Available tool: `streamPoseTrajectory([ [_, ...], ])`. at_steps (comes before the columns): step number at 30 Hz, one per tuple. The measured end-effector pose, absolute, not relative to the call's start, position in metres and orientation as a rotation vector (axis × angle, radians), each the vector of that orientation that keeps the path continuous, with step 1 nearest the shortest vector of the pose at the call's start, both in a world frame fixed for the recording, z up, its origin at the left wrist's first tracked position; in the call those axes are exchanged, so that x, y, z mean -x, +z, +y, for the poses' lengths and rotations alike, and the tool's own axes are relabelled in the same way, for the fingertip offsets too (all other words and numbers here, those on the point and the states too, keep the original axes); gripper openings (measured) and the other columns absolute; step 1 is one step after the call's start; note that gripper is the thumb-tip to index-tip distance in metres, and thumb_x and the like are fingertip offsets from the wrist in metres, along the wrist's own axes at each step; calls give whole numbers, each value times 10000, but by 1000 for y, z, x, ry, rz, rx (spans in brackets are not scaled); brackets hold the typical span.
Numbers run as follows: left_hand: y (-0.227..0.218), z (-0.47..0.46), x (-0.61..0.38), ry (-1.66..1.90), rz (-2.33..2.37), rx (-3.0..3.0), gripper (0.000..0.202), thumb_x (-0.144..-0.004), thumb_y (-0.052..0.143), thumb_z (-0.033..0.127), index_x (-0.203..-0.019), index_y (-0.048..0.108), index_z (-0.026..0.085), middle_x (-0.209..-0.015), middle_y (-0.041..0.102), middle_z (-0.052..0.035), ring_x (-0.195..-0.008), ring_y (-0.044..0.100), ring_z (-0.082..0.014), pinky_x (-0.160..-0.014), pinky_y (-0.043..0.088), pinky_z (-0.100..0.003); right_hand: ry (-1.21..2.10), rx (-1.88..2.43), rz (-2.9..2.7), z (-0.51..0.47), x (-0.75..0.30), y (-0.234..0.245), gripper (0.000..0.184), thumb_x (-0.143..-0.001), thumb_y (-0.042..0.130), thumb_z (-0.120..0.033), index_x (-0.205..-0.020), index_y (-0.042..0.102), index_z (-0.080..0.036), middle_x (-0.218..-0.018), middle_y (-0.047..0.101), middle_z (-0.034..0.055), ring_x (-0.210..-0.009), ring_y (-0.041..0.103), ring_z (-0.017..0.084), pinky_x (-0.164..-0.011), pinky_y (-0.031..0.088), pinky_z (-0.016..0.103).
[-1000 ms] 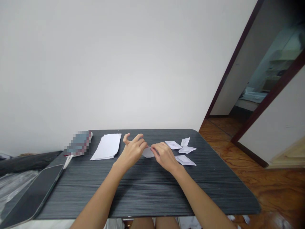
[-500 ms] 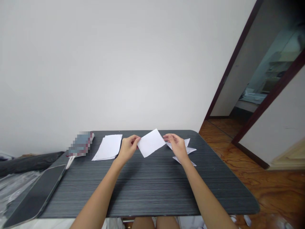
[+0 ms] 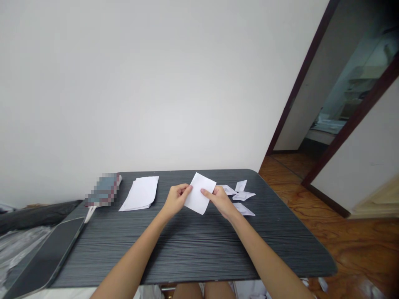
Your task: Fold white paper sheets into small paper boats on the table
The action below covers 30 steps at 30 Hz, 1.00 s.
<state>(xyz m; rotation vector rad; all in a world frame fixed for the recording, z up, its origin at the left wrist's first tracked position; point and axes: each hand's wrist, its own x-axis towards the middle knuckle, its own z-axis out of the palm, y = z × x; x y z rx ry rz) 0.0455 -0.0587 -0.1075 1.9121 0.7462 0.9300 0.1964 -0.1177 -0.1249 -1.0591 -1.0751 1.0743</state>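
A small white sheet of paper (image 3: 199, 195) is held upright above the dark striped table (image 3: 193, 245), near its middle. My left hand (image 3: 176, 200) pinches the sheet's left edge with thumb and fingers closed on it. My right hand (image 3: 220, 198) grips the right edge, thumb on the front face. Both forearms reach in from the bottom of the view.
A stack of white sheets (image 3: 140, 193) lies to the left of my hands. Several folded paper pieces (image 3: 241, 199) lie to the right. A blurred box (image 3: 102, 189) and a dark tablet (image 3: 46, 257) sit at the left. A doorway (image 3: 339, 108) opens at the right.
The paper was small and folded between my fingers a second ago. It has been opened out into a flat sheet, and both hands now hold it closer together and more upright.
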Motion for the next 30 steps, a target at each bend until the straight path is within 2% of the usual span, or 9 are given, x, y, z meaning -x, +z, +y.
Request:
streamPoseTrajectory([
  [3,-109,-58,-46,925,734,-1814,338,-741,467,404,-649,576,97,-520,494,1,-459,413,-73,-394,292,-165,1137,1023,-1051,-119,-194,-123,407,-587,659,-385,-902,630,-129,-812,668,80,-677,606,187,-629,473,313],
  [7,-107,-57,-46,918,699,-1750,283,-699,534,371,-656,594,97,-505,515,3,-440,427,-74,-400,326,-173,1057,972,-1033,-117,-198,-124,392,-583,660,-384,-886,644,-136,-792,671,75,-681,607,186,-682,464,337],
  [10,-103,-56,-44,935,651,-1671,249,-676,574,339,-714,619,97,-552,573,-14,-477,485,-91,-464,391,-195,1012,972,-1092,-116,-204,-124,318,-621,632,-343,-880,656,-158,-797,668,63,-718,597,186,-687,453,325],
  [14,-99,-55,-42,843,557,-1551,308,-682,583,342,-858,624,93,-588,616,-36,-492,546,-117,-507,433,-231,889,1010,-1216,-117,-210,-122,193,-647,594,-231,-819,677,-203,-794,651,32,-732,572,165,-644,435,270],
  [19,-102,-57,-45,673,487,-1409,377,-728,517,422,-789,618,64,-579,625,-71,-543,611,-174,-542,472,-276,715,1009,-1388,-120,-214,-119,219,-701,509,-173,-831,680,-215,-714,586,17,-621,515,117,-533,379,220],
  [24,-102,-63,-48,622,504,-1371,400,-745,498,432,-767,591,43,-632,643,-114,-596,638,-207,-560,497,-278,586,1031,-1439,-120,-216,-120,254,-706,483,-144,-854,677,-214,-730,581,28,-658,520,127,-551,376,226],
  [30,-104,-65,-50,586,590,-1403,373,-717,545,412,-752,562,40,-634,645,-111,-560,638,-198,-509,491,-244,619,1049,-1403,-119,-214,-122,278,-669,468,-112,-829,681,-191,-726,629,33,-613,534,124,-544,405,227],
])
